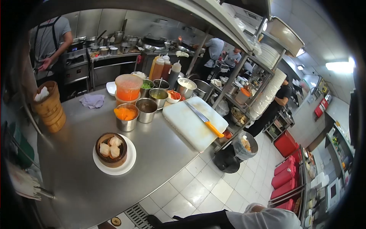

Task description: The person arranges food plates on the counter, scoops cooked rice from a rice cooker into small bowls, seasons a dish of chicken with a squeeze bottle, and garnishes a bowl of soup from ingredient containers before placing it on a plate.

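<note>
Neither of my hands can be made out in the head view. On the steel table [72, 183], a round steamer basket [111, 163] with several pale dumplings [114, 142] sits on a white plate [131, 156]. Behind it are a steel pot of orange pieces [127, 124], another steel pot [146, 114] and a plastic tub of orange-red contents [128, 87]. A knife with a yellow handle [214, 129] lies across the white cutting board [179, 122].
Sauce bottles [157, 68] stand at the back, and a lilac cloth [92, 100] lies farther left. Stacked steamers [52, 114] rise at the left edge. A bin [244, 152] stands beyond the board. A person's grey sleeve [263, 219] shows at the bottom, and other people work behind.
</note>
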### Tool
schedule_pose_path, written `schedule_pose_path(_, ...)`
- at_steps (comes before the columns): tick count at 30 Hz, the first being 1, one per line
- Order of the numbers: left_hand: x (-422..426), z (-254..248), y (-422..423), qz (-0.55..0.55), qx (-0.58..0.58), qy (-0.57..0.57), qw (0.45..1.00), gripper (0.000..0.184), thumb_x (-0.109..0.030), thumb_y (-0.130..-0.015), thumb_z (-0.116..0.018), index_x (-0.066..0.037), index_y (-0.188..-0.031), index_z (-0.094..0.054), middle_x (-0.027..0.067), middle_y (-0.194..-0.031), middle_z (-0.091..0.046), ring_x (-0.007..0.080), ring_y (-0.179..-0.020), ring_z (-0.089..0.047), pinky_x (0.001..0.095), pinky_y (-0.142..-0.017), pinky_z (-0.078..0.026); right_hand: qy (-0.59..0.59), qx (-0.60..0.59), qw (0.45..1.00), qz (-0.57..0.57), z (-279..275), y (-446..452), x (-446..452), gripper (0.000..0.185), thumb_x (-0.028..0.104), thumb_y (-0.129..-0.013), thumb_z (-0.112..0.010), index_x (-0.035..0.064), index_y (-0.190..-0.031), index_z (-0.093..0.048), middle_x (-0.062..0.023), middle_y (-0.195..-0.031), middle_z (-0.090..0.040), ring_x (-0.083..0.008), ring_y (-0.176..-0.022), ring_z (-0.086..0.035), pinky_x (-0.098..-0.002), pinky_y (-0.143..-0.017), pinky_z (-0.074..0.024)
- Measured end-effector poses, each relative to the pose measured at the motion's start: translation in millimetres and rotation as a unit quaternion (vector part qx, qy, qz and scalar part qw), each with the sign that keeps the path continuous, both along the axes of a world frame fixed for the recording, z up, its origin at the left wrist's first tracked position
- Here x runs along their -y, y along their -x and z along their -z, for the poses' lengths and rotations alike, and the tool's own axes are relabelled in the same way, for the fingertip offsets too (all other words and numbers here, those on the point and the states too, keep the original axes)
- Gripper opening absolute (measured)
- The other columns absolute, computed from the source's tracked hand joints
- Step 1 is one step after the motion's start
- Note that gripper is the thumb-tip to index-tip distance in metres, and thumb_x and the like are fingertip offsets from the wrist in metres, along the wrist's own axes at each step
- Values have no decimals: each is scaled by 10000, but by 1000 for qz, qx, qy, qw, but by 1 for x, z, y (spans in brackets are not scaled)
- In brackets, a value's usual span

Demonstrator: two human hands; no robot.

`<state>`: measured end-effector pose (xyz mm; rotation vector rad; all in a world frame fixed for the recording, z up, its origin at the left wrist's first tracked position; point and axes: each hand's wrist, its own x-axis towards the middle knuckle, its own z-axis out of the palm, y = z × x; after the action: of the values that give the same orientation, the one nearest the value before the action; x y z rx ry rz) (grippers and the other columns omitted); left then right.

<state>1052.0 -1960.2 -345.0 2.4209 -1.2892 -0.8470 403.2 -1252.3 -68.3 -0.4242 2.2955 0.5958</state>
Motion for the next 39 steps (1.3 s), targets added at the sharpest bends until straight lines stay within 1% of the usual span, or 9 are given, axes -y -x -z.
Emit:
schedule_pose_path(6, -30, -28, 21, -1, -128, 79, 989, 354, -205, -847, -528, -45, -1163, -511, 176, -1210, -510, 283, -1138, -469, 404, -968, -373, -67, -49, 983, -161, -1, 25, 10, 379, 373, -756, -691, 123, -1040, -685, -94, -1105, -656, -234, -987, -620, -400, -858, -480)
schedule_pose_path(10, -68, -69, 42, 2, -228, 99, 969, 370, -202, -847, -525, -36, -1177, -493, 185, -1225, -492, 293, -1153, -451, 408, -978, -361, 170, 24, 978, 122, 35, 165, 26, 290, 262, -718, -692, 129, -976, -705, -106, -1006, -684, -261, -924, -647, -425, -776, -497)
schedule_pose_path(12, -86, -91, 55, 6, -276, 101, 956, 379, -200, -847, -524, -32, -1185, -484, 189, -1232, -483, 298, -1160, -443, 410, -983, -354, 115, -92, 973, -179, -99, 112, 151, 356, 390, -682, -665, 114, -905, -694, -143, -867, -680, -316, -778, -649, -411, -679, -511)
schedule_pose_path(13, -90, -105, 63, 15, -298, 101, 949, 383, -199, -847, -523, -30, -1188, -480, 191, -1236, -478, 301, -1163, -439, 411, -986, -351, 112, -156, 972, -133, -150, 87, 207, 333, 388, -724, -603, 112, -890, -689, -130, -900, -673, -302, -824, -643, -374, -715, -511)
schedule_pose_path(16, -116, -153, 96, 30, -353, 84, 931, 396, -196, -847, -521, -24, -1199, -467, 197, -1247, -464, 309, -1174, -426, 413, -993, -342, 196, -237, 884, -353, -187, 165, 262, 272, 328, -787, -554, 125, -929, -666, -134, -954, -663, -305, -912, -634, -404, -774, -506)
schedule_pose_path(17, -123, -169, 109, 40, -369, 77, 926, 400, -195, -847, -520, -21, -1203, -462, 199, -1251, -460, 311, -1177, -422, 414, -995, -339, 348, -291, 863, -220, -240, 96, 300, 245, 260, -790, -550, 78, -931, -634, -147, -856, -646, -292, -834, -632, -365, -741, -515)
schedule_pose_path(22, -156, -239, 188, 98, -430, 39, 897, 422, -191, -847, -516, -11, -1222, -440, 210, -1270, -437, 324, -1195, -400, 419, -1008, -323, 528, -193, 751, -346, -342, 27, 358, 268, 162, -816, -606, 51, -1059, -630, -153, -977, -652, -312, -859, -642, -359, -759, -519)
schedule_pose_path(33, -222, -321, 433, 250, -486, -32, 837, 472, -181, -847, -508, 12, -1262, -391, 233, -1311, -386, 352, -1234, -353, 429, -1035, -288, 625, -128, 599, -484, -387, 106, 213, 186, 75, -771, -663, 46, -954, -645, -105, -757, -567, -229, -679, -564, -337, -585, -448)
schedule_pose_path(39, -257, -335, 640, 396, -486, -119, 770, 501, -175, -847, -503, 25, -1284, -365, 246, -1333, -359, 368, -1256, -328, 434, -1049, -269, 768, -153, 601, -161, -304, 145, 57, 143, 37, -826, -624, 13, -967, -622, -104, -828, -632, -194, -641, -606, -298, -551, -467)
